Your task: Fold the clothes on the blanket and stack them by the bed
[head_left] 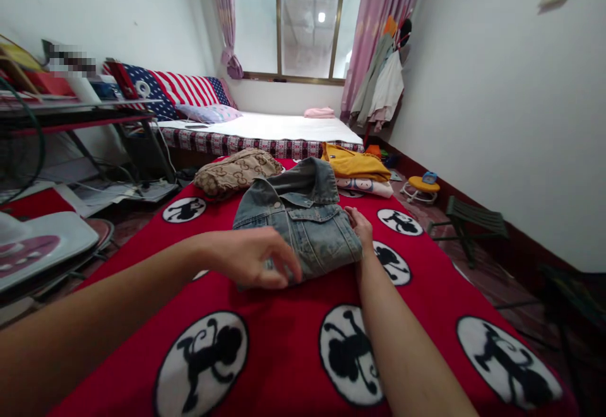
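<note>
bare forearms (407,335) run in from the bottom corners over a red cover (279,347) printed with black monkey figures in white ovals. left hand (260,256) is bent over the near left part of a folded denim jacket (315,246), thumb and fingers apart with a gap between them; no cloth looks pinched there, and whether the tips touch the denim i cannot tell. right hand (361,231) lies against the jacket's right edge, its fingers partly hidden by the wrist, so i cannot tell if they are clamped on the cloth. the jacket sits mid-cover, its collar (326,183) toward the far side. it should handle as soft but fairly stiff cloth, with some weight in its layers, not slippery and not fragile; the folds may spring loose if only the top layer is taken. a sound hold would be at both side edges, fingers under the lowest layer, thumbs on top, leaving the loose collar alone. beyond it, a brown patterned bundle (239,171) lies to the left, and a yellow garment (357,163) rests on a whitish one (372,188) to the right. farther off are a bed with a white sheet (279,127) and a window (310,23).
</note>
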### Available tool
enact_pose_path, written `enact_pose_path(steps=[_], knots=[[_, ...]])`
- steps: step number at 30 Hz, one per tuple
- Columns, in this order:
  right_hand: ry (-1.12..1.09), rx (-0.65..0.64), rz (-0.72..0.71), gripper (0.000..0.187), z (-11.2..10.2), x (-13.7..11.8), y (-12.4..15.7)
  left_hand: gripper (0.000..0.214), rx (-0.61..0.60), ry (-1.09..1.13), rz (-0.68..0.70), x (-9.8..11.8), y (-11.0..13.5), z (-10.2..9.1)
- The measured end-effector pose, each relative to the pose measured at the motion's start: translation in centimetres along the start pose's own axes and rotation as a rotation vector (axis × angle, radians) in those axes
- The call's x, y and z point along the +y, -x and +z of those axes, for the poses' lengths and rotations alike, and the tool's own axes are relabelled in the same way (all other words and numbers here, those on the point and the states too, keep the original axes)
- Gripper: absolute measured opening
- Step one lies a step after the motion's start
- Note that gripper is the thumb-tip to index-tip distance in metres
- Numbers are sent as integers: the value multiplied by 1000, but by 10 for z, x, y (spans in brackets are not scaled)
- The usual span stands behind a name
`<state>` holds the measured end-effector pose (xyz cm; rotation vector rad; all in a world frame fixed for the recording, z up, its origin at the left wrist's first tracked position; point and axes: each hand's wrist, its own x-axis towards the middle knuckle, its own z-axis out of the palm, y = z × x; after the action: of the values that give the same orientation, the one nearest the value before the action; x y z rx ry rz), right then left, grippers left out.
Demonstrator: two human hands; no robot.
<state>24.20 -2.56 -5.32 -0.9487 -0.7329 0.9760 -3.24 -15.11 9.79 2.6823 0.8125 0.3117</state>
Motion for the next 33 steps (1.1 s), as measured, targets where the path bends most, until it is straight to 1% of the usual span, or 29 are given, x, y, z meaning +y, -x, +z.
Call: enact_pose_path(steps=[1,2,3,4,5,7,8,9,11,13,16,20,23,29,33], knots=[[22,-5,-25,36,-1,1,1,21,26,23,1,-2,-13,-2],[37,-7,-37,36,-3,1,1,26,97,16,-13,-7,-26,1],[43,-6,-38,37,-4,2,0,32,221,-44,-61,-16,-39,9],[41,-1,-34,37,-5,2,0,40,349,-125,-148,-27,-50,20],[37,5,-28,37,-5,2,-1,48,424,-194,-254,-39,-60,33],[37,12,-20,38,-6,3,-3,57,444,-248,-440,-63,-73,61],[41,19,-17,39,-6,3,-5,59,443,-255,-490,-72,-76,73],[50,24,-12,39,-6,3,-6,59,443,-254,-514,-80,-77,83],[72,20,-12,40,-7,4,-9,59,471,-244,-505,-88,-76,93],[94,9,-40,38,-7,4,-10,57,507,-216,-478,-89,-73,94],[126,1,-92,34,-7,3,-11,50,572,-148,-446,-90,-70,90],[128,-18,-91,32,-6,1,-9,43,643,-75,-411,-94,-69,89],[145,-34,-89,32,-5,-2,-7,40,663,-53,-397,-96,-69,90],[169,35,-86,26,-4,-3,-8,40,674,-57,-390,-98,-68,91],[177,19,-81,26,-4,-3,-9,40,676,-47,-394,-98,-68,92]])
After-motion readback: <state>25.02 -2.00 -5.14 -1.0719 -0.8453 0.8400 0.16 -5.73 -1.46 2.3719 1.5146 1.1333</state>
